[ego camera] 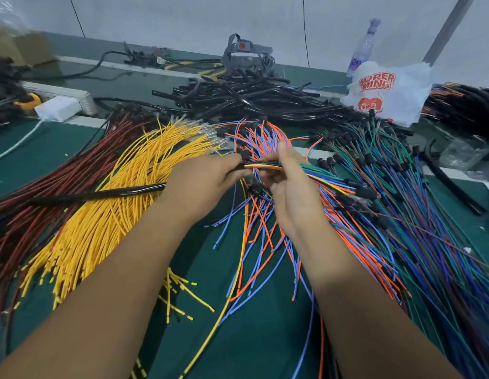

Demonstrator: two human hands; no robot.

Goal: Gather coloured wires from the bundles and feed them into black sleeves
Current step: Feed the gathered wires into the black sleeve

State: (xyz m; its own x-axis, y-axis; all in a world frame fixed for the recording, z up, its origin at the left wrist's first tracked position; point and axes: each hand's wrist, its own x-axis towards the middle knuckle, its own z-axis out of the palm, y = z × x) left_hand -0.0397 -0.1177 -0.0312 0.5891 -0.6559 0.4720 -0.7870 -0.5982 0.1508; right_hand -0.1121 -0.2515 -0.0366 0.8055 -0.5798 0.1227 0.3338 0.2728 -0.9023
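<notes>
At the centre of the frame the left hand (207, 176) is gripping a black sleeve (101, 194), its fingers curling round the sleeve's near end while the rest of the sleeve is trailing off to the left edge over the yellow wire bundle (101, 214). Just beside it, the right hand (290, 187) is pinching a small gathered bunch of coloured wires (265, 166) between thumb and fingers, the wire ends meeting the mouth of the sleeve at the left hand's fingertips. The bunch is fanning out to the right over the green and blue wire bundle (418, 220). Below both hands, orange and blue wires (254, 242) are lying spread on the green worktop (254, 337). A dark red wire bundle (46, 192) is lying at the left of the frame. A heap of black sleeves (254, 97) is sitting in the upper middle, with a white plastic bag (388, 91) and a clear bottle (363, 50) at upper right.
</notes>
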